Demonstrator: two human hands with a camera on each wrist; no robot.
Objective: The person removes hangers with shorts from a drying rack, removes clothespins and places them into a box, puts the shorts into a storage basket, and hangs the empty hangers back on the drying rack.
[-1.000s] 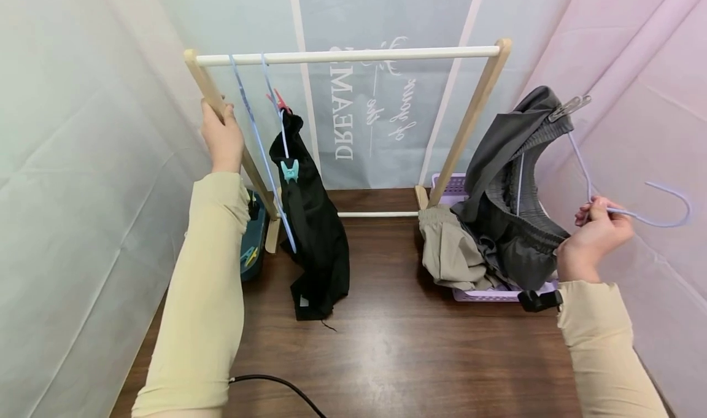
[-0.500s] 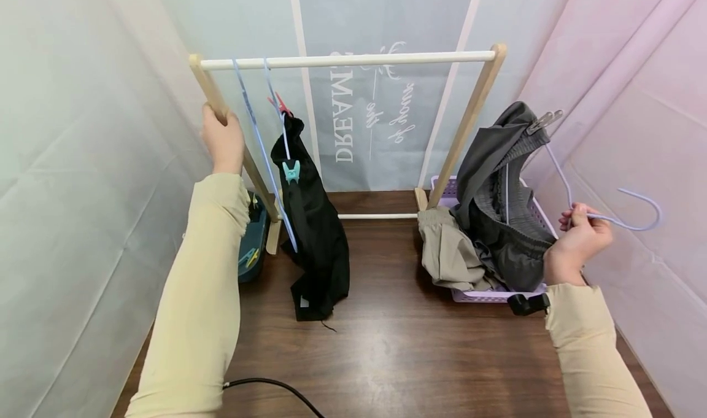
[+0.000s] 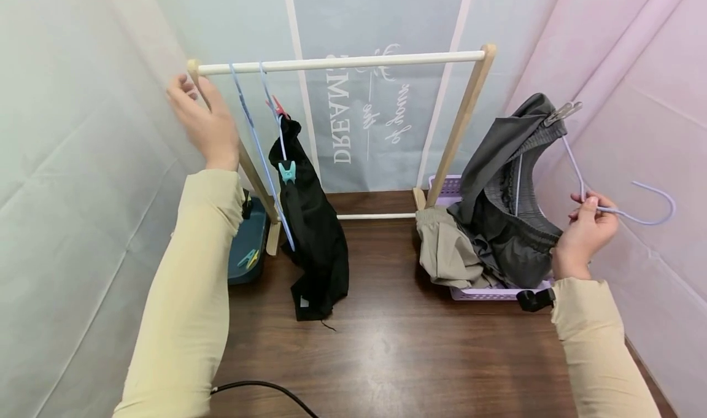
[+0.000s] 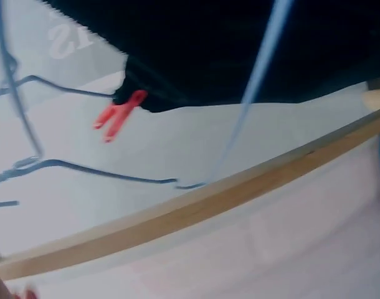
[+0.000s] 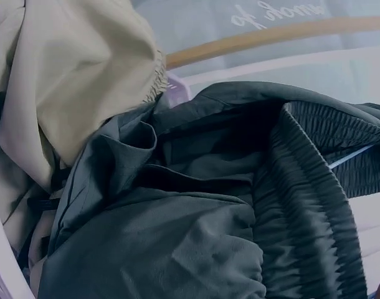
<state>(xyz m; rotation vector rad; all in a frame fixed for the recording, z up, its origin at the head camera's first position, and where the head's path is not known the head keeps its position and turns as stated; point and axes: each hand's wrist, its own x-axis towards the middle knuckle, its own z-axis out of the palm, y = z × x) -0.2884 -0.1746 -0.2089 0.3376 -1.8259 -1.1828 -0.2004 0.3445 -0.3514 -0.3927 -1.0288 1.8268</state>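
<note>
My right hand (image 3: pixel 585 237) pinches a light blue wire hanger (image 3: pixel 574 166) at its neck, hook pointing right. Dark grey elastic-waist pants (image 3: pixel 519 221) hang from it, held by a clear clothespin (image 3: pixel 562 114); their lower part lies in the basket. In the right wrist view the gathered waistband (image 5: pixel 302 205) gapes wide. At the left wooden post (image 3: pixel 251 175) of a clothes rack, my left hand (image 3: pixel 207 120) has its thumb and fingers spread either side of the post's top. In the left wrist view only fingertips (image 4: pixel 29 294) show beside the post.
On the white rail (image 3: pixel 353 62) hang a bare blue hanger (image 3: pixel 255 135) and another bearing a black garment (image 3: pixel 315 234) with red (image 3: pixel 278 107) and teal (image 3: pixel 287 171) clothespins. A purple basket (image 3: pixel 486 294) holds beige clothing (image 3: pixel 447 246). A teal bin (image 3: pixel 243 277) of clothespins stands left.
My left hand has loosened from round the post and slid up toward its top. My right hand with the hanger and pants dipped left, then came back slightly right and up.
</note>
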